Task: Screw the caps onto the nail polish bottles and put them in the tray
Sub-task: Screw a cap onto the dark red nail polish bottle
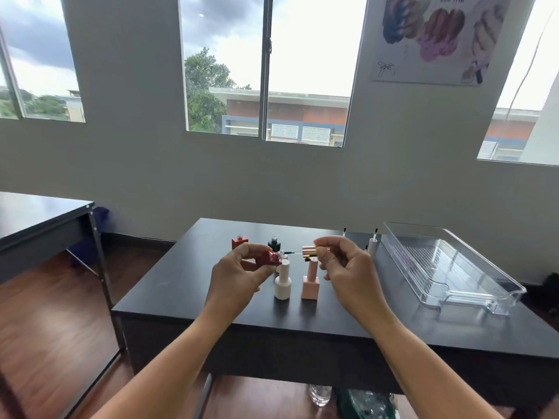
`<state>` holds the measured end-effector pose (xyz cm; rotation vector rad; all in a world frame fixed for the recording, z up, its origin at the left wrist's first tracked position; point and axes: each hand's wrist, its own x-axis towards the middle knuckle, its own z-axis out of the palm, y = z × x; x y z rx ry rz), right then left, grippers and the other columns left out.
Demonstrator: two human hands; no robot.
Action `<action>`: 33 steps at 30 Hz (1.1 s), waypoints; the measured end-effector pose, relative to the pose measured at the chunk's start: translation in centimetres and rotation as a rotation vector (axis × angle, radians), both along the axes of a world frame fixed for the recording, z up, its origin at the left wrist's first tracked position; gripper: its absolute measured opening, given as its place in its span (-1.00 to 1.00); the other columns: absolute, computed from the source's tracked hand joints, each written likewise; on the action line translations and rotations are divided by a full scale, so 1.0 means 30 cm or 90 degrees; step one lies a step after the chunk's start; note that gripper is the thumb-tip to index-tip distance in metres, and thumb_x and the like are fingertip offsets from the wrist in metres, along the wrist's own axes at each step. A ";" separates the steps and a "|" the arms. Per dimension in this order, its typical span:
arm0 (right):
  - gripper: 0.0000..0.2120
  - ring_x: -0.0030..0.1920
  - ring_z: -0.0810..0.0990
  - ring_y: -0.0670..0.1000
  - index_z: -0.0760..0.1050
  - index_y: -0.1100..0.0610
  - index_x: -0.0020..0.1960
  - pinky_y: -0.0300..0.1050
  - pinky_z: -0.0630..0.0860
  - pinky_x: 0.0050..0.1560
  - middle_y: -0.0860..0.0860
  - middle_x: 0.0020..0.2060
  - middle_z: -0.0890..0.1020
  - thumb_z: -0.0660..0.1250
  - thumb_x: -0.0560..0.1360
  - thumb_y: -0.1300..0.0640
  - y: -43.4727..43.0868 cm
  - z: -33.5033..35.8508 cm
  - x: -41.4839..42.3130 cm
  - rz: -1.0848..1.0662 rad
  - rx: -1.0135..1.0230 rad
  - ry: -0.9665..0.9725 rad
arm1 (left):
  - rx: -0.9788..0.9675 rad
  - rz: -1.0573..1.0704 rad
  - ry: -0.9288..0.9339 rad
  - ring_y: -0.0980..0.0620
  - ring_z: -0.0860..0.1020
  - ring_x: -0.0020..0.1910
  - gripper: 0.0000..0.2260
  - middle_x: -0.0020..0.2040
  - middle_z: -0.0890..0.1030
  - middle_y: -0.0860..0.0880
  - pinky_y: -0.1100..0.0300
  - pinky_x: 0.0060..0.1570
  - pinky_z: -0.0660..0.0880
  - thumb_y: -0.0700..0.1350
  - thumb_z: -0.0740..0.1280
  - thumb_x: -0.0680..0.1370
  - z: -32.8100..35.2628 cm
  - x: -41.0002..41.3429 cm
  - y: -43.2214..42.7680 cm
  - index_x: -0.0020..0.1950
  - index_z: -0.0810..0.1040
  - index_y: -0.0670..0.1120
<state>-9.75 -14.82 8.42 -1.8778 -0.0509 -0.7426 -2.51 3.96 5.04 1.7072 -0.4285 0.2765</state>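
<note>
Nail polish bottle [267, 257], red and tilted, is pinched in the curled fingers [243, 251] of the left hand [239, 276] above the bench [181, 282], its open neck facing right. The right hand [348, 267] pinches a gold cap [309, 251], and the cap's brush reaches that neck. A clear tray [405, 267], its ribbed floor showing, sits at the bench's right end, well apart from the hands.

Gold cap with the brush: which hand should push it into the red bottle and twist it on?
The right hand. It pinches the gold cap, brush tip aimed at the open neck of the red bottle, which the left hand holds tilted toward it.
</note>
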 end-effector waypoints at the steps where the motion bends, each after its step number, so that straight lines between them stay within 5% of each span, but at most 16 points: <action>1: -0.80 -0.34 0.57 -0.18 0.58 -0.12 -0.05 0.05 0.61 -0.19 -0.20 -0.30 0.67 0.35 0.55 0.20 0.002 0.000 -0.002 -0.001 -0.002 0.002 | 0.001 0.001 -0.002 0.25 0.63 -0.19 -0.76 -0.23 0.66 0.29 0.36 -0.45 0.54 -0.10 0.57 0.38 0.002 -0.002 0.001 -0.09 0.63 0.19; 7: -0.82 -0.26 0.61 -0.12 0.58 -0.11 -0.02 -0.05 0.62 -0.17 -0.07 -0.21 0.68 0.35 0.55 0.18 0.014 -0.002 -0.003 0.001 -0.014 0.014 | 0.002 -0.002 -0.023 0.25 0.63 -0.21 -0.74 -0.24 0.66 0.29 0.36 -0.45 0.53 -0.11 0.57 0.37 0.007 -0.012 -0.001 -0.13 0.62 0.23; 15: -0.77 -0.15 0.61 -0.18 0.53 -0.19 -0.03 -0.46 0.47 -0.18 -0.06 -0.08 0.65 0.36 0.55 0.18 0.019 -0.009 -0.001 -0.008 -0.056 -0.006 | 0.019 -0.004 -0.032 0.28 0.62 -0.20 -0.75 -0.23 0.65 0.33 0.32 -0.41 0.57 -0.09 0.57 0.37 0.005 -0.015 -0.009 -0.11 0.63 0.23; 23: -0.74 -0.09 0.56 -0.28 0.54 -0.14 0.08 -0.52 0.40 -0.14 -0.18 -0.10 0.61 0.40 0.51 0.19 0.022 -0.011 -0.004 -0.031 -0.134 -0.019 | 0.051 0.016 -0.058 0.30 0.61 -0.14 -0.76 -0.12 0.66 0.24 0.17 -0.21 0.66 0.01 0.57 0.35 -0.004 -0.015 -0.031 -0.06 0.64 0.27; 28: -0.64 -0.05 0.57 -0.31 0.48 -0.26 0.01 -0.52 0.43 -0.11 -0.23 -0.13 0.63 0.44 0.47 0.20 0.025 -0.013 -0.004 -0.035 -0.151 -0.006 | 0.068 0.020 -0.072 0.29 0.61 -0.16 -0.74 -0.07 0.66 0.19 0.14 -0.20 0.66 -0.03 0.57 0.37 0.000 -0.019 -0.044 -0.09 0.63 0.31; 33: -0.75 -0.14 0.59 -0.33 0.56 -0.13 -0.04 -0.53 0.42 -0.17 -0.23 -0.21 0.64 0.45 0.46 0.21 0.008 -0.014 0.006 -0.029 -0.140 0.012 | 0.080 0.015 -0.077 0.29 0.61 -0.16 -0.73 -0.07 0.66 0.20 0.17 -0.20 0.66 -0.06 0.57 0.37 0.001 -0.021 -0.050 -0.09 0.63 0.29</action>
